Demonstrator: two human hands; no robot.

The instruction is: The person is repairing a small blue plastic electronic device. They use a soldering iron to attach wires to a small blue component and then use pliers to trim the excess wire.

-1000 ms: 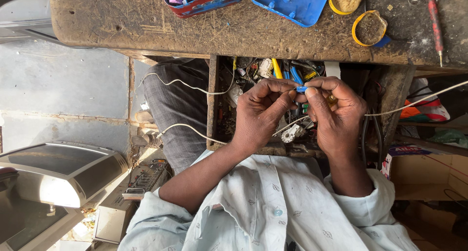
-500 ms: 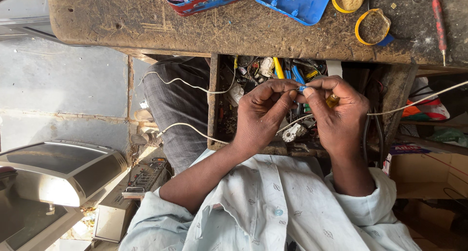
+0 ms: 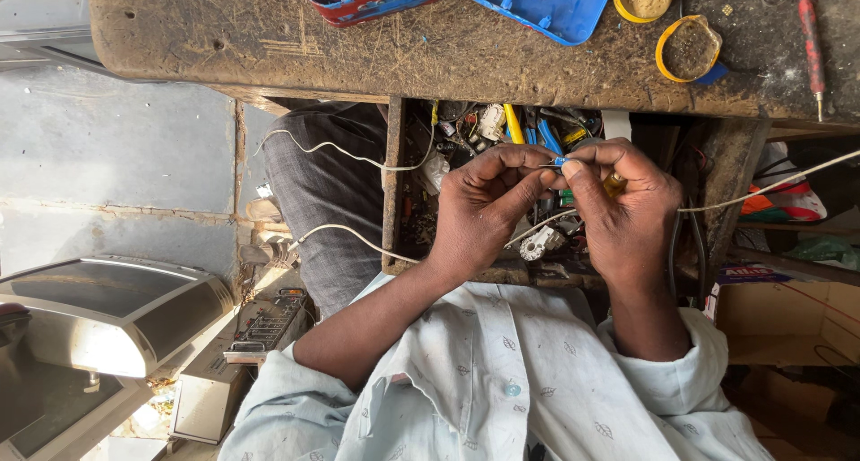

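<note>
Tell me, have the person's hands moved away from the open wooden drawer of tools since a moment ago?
No. The left hand and right hand pinch the small blue piece over the same spot of the open wooden drawer, below the worn wooden workbench, as before.

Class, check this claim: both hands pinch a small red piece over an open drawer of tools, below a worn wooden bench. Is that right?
Not quite. The small piece pinched between the left hand and right hand is blue, not red, as the head view shows. The open drawer of tools and worn wooden bench are right.

Person wearing a pale blue shirt with small leaf print, buttons, sleeves rolled to the elbows, and grey trousers.
</note>
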